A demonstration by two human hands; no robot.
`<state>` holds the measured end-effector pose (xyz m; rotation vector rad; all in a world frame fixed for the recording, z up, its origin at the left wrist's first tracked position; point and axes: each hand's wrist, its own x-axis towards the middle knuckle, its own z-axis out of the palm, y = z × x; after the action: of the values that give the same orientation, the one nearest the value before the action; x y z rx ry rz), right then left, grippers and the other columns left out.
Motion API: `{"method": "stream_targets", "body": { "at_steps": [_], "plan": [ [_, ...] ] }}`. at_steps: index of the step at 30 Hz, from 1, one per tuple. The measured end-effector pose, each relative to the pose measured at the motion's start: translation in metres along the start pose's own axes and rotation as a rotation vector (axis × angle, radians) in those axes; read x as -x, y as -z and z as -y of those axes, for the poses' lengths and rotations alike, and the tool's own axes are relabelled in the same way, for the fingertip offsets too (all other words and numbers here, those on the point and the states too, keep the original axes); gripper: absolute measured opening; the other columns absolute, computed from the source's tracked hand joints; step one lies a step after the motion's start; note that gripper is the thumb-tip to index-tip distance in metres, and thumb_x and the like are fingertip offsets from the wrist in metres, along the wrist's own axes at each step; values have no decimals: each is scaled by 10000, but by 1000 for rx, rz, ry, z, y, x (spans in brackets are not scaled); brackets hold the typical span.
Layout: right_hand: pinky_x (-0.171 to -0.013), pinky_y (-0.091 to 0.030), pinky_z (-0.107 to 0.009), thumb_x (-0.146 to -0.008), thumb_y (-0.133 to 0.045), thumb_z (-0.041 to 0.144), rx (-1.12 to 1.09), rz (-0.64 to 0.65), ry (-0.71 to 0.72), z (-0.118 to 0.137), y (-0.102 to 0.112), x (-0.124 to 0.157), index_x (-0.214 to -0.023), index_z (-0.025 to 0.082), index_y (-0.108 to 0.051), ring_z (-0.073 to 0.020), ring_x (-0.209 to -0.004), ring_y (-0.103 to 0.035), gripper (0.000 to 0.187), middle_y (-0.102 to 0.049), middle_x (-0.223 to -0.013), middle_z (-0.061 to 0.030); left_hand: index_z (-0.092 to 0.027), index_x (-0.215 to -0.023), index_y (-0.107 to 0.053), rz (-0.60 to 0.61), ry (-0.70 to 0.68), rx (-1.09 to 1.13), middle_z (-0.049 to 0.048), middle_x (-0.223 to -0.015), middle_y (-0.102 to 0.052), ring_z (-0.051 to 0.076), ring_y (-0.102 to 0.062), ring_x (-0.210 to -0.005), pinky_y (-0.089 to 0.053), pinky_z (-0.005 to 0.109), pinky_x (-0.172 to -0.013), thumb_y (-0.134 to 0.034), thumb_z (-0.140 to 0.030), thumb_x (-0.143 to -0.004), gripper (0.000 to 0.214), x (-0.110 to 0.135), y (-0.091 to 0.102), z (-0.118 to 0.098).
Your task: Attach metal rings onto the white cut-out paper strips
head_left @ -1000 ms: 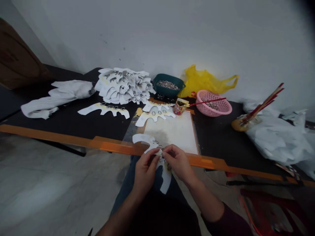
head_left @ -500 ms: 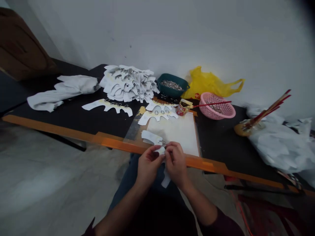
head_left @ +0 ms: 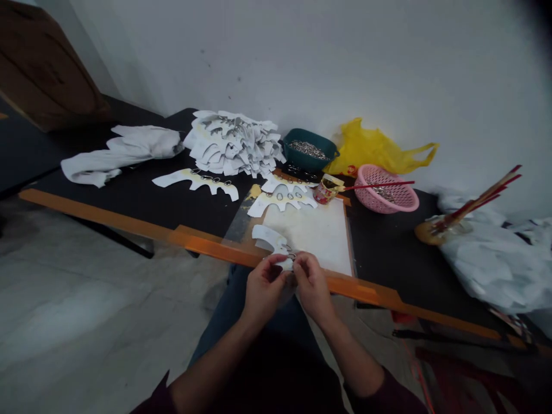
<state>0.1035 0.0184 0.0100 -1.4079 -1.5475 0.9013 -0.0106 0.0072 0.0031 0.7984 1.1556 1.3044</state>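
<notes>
Both hands are closed on one white cut-out piece at the table's front edge. My left hand pinches it between thumb and fingers. My right hand has its fingertips pressed together at the same piece, close to small metal rings; whether it grips a ring or the white material is too small to tell. The far end of the piece lies over a white sheet. Beyond it, two scalloped white pieces with metal rings and yellowish smears lie side by side.
A small tub with a red stick stands behind the sheet. Further back are a teal basket of metal rings, a pink basket, a yellow bag and a heap of white pieces. Red-handled brushes stick up at right.
The strip that hung below my hands no longer shows there. My fingers have shifted slightly on the white piece. The whole view has moved a little.
</notes>
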Motion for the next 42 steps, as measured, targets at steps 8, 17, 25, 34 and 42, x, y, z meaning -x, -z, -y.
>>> {"method": "stream_targets", "body": {
  "at_steps": [8,17,25,34,42],
  "plan": [
    [-622,-375,-264,-844,-424,273,14,-1,-41,4,-7,3,-809,215,-446,-137,-667,-462,72,-466,-712,13,-171,-941,-640,-17,-5,36,-7,-689,-600,95,-515,-626,-414,195,-608,-687,-227,-634,315,1,2,5],
    [-545,-366,-221,-720,-565,260,-314,-132,-221,12,-4,0,-776,222,-372,-97,-582,-443,205,-445,-671,52,-159,-892,-639,33,178,212,-4,-675,-597,98,-547,-596,-425,206,-573,-745,-219,-577,338,1,3,-1],
    [-565,-391,-210,-695,-576,233,-348,-198,-220,13,-6,-4,-801,219,-410,-92,-603,-463,198,-456,-685,53,-187,-973,-612,56,133,283,13,-837,-624,110,-573,-743,-448,218,-695,-712,-232,-629,360,8,-3,-3],
    [-668,-444,-257,-720,-595,271,-399,130,-228,12,9,5,-980,232,-454,-135,-773,-572,298,-593,-860,-5,-187,-920,-579,-73,153,284,-44,-728,-566,66,-547,-609,-420,178,-580,-740,-198,-582,374,3,-2,3],
    [-622,-435,-247,-762,-526,178,-173,182,-119,3,10,8,-1063,231,-446,-125,-699,-541,316,-558,-772,11,-177,-917,-583,-2,253,390,-26,-736,-607,84,-582,-661,-429,198,-645,-741,-158,-572,380,3,0,1]
  ]
}}
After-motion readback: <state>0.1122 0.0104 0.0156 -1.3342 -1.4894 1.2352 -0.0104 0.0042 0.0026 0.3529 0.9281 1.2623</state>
